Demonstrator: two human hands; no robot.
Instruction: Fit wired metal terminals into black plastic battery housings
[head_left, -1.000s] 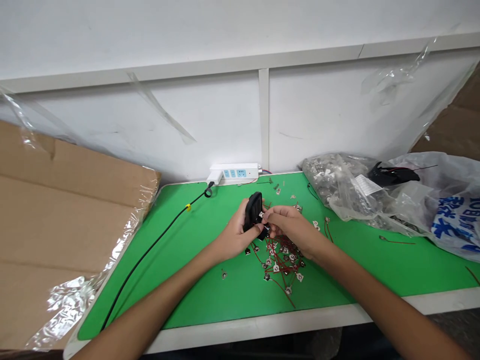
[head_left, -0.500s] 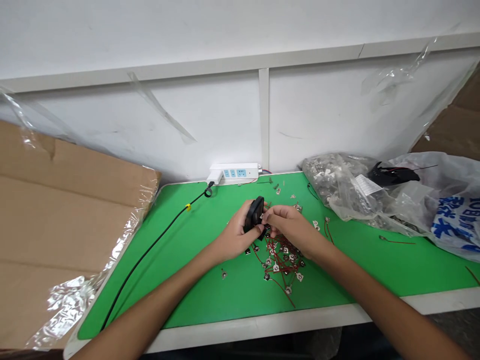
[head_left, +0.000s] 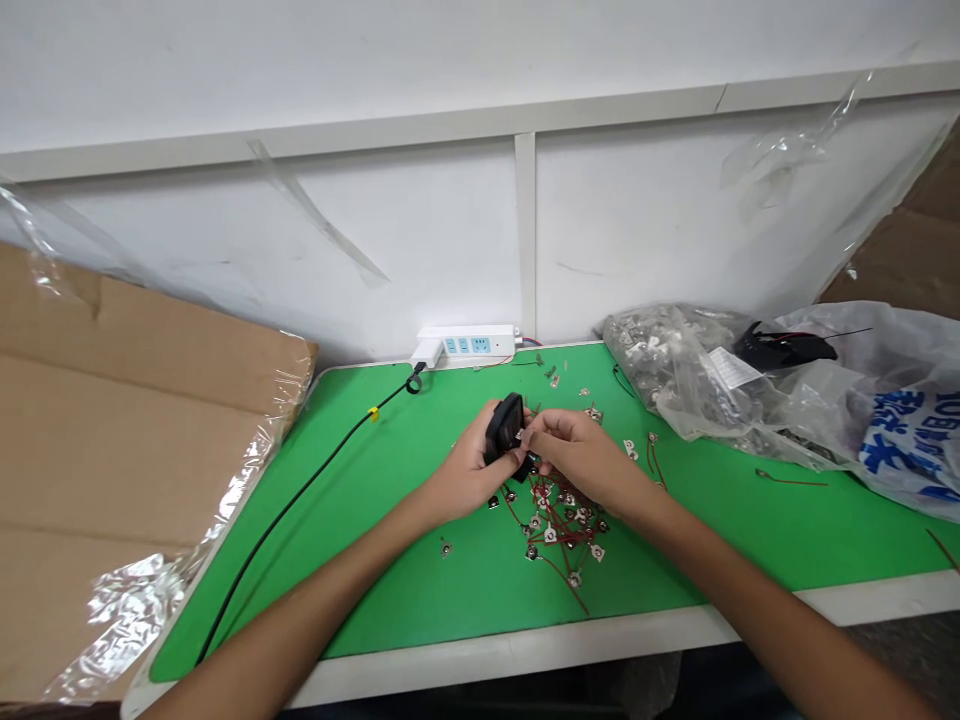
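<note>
My left hand (head_left: 474,462) is wrapped round a black plastic housing (head_left: 504,428), tilted up above the green mat with its open side turned to the right. At that open side, my right hand (head_left: 574,448) pinches a small metal contact piece (head_left: 520,434), only partly visible between the fingertips. Below both hands lies a heap of metal contacts with red wires (head_left: 559,510), spread over the mat. The right hand and forearm cover part of this heap. A single contact (head_left: 447,548) rests apart, to the left of the heap.
A white power strip (head_left: 472,344) stands against the wall, with a black cable (head_left: 300,500) running from it to the front left. Clear plastic bags of parts (head_left: 675,370) fill the back right. Cardboard (head_left: 135,430) leans along the left side of the green mat (head_left: 375,610).
The housing has turned and shifted slightly left in my left hand. My right fingertips stay at its open side, with the metal piece a little lower. The whole view has moved very slightly.
</note>
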